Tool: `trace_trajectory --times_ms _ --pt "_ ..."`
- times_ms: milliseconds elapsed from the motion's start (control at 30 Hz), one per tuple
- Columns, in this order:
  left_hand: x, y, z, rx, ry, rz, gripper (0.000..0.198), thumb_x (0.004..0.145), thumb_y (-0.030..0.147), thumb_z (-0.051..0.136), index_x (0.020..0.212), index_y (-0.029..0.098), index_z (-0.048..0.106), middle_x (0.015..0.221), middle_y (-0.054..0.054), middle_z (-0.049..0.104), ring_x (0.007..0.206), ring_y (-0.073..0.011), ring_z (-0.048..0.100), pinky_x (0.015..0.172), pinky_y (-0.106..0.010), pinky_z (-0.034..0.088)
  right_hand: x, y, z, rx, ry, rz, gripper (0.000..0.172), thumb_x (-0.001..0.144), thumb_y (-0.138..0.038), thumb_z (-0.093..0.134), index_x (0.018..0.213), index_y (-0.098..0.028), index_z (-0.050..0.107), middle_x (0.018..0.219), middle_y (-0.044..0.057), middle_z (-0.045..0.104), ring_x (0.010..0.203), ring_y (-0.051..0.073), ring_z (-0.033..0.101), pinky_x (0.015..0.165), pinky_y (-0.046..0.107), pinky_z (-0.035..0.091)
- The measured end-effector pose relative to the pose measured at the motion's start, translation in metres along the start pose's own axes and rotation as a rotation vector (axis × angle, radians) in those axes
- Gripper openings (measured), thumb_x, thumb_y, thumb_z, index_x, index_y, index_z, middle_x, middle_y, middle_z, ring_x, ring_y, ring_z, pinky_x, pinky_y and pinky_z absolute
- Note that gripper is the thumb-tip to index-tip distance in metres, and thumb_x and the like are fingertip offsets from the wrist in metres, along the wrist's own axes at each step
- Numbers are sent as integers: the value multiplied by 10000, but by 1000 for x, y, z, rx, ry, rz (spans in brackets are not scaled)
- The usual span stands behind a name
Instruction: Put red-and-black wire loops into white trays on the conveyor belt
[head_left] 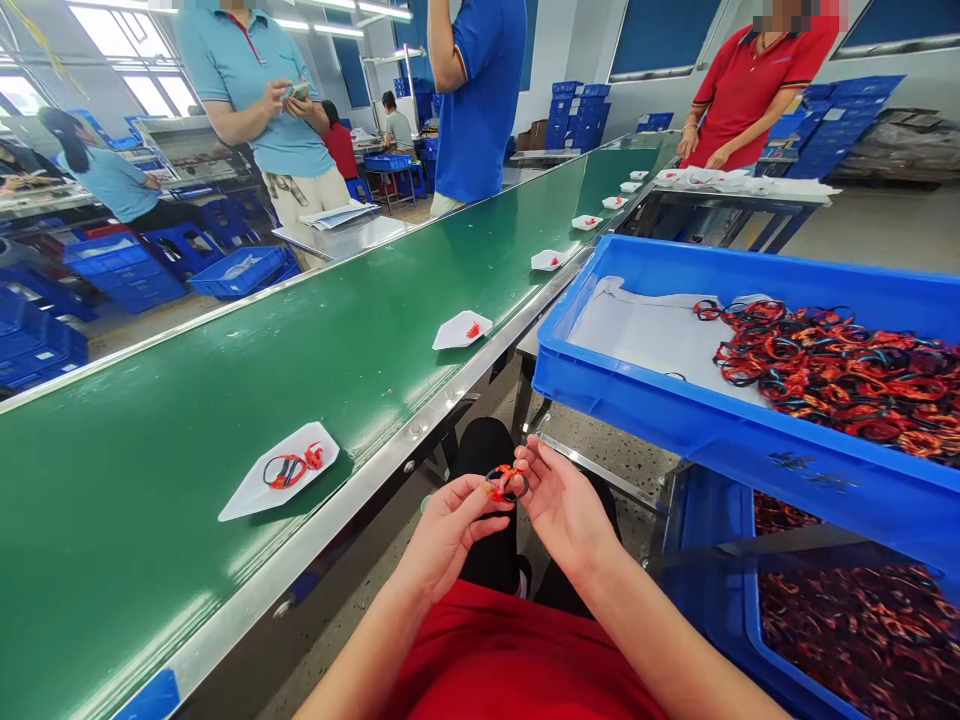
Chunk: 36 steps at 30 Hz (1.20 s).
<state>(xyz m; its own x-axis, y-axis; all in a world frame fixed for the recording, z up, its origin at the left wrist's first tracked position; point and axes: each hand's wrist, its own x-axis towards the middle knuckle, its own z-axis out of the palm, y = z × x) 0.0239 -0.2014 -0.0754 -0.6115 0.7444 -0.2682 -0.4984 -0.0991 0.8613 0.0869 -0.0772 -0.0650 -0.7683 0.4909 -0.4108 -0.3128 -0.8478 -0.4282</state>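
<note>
In front of my lap, my left hand point(448, 528) pinches a small red and black looped band point(508, 484) between thumb and fingers. My right hand point(570, 510) is at the band's other side, its fingers curled against the loop. Part of the band is hidden behind the fingers. To the left, a white paper tray point(253, 487) lies on the green conveyor belt point(150, 470). It carries one looped band point(283, 472) and a small red piece point(313, 456).
More white trays with red pieces, such as this tray point(452, 332), line the belt's right side. A blue crate point(637, 385) of looped bands stands at right, above another filled crate point(742, 600). Several people stand or sit beyond; a person in red point(750, 95) works at far right.
</note>
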Motion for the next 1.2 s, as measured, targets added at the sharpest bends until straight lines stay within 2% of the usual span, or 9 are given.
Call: trace_trajectory --times_ms 167,467,767,867,967,1033,1133,1200 --pt "3 -1 0 -178 17 -103 167 821 224 622 953 128 658 1001 -60 685 806 -111 662 704 -189 562 -5 -2 -1 -42 -40 -30 113 824 -199 583 911 -149 634 829 39 659 728 114 614 639 230 551" --pt "7 -12 -5 -430 18 -223 121 782 137 650 900 122 672 842 -29 709 738 -99 679 681 -163 568 -11 -1 0 -149 -128 -64 199 773 -255 643 954 -172 630 926 52 680 857 143 631 735 257 545" --pt "9 -18 -7 -483 48 -283 108 797 130 624 898 113 658 761 -29 709 693 -95 681 649 -157 569 -11 0 0 -182 -137 -64 235 730 -285 679 942 -192 641 956 54 682 921 164 622 781 295 534" --pt "9 -19 -6 -443 48 -257 132 789 155 638 918 123 645 781 -23 702 694 -84 674 657 -151 555 -12 -2 0 -199 -163 -60 240 745 -302 668 958 -197 632 979 57 673 968 180 610 809 317 525" --pt "13 -8 -5 -196 38 -78 168 804 252 632 936 150 607 841 -22 686 711 -98 664 677 -195 548 -14 -9 -4 -282 -192 -105 244 760 -324 663 974 -211 625 1029 54 652 1036 197 579 858 345 506" --pt "19 11 -6 156 88 155 197 836 329 578 944 164 583 882 -40 679 749 -134 658 717 -261 541 -17 -16 -10 -370 -189 -148 248 768 -339 662 981 -220 623 1050 50 639 1041 200 569 859 345 501" --pt "36 51 -11 868 322 582 212 873 337 490 977 181 589 1023 -75 671 943 -200 619 892 -363 461 -25 -30 -21 -542 -187 -197 228 796 -366 636 975 -225 621 997 45 634 950 179 580 764 288 509" --pt "50 77 -18 1289 514 773 209 878 306 462 976 187 604 1107 -85 653 1059 -235 559 993 -417 363 -35 -41 -26 -682 -223 -245 202 818 -375 612 939 -214 625 925 45 630 854 162 579 685 255 496"
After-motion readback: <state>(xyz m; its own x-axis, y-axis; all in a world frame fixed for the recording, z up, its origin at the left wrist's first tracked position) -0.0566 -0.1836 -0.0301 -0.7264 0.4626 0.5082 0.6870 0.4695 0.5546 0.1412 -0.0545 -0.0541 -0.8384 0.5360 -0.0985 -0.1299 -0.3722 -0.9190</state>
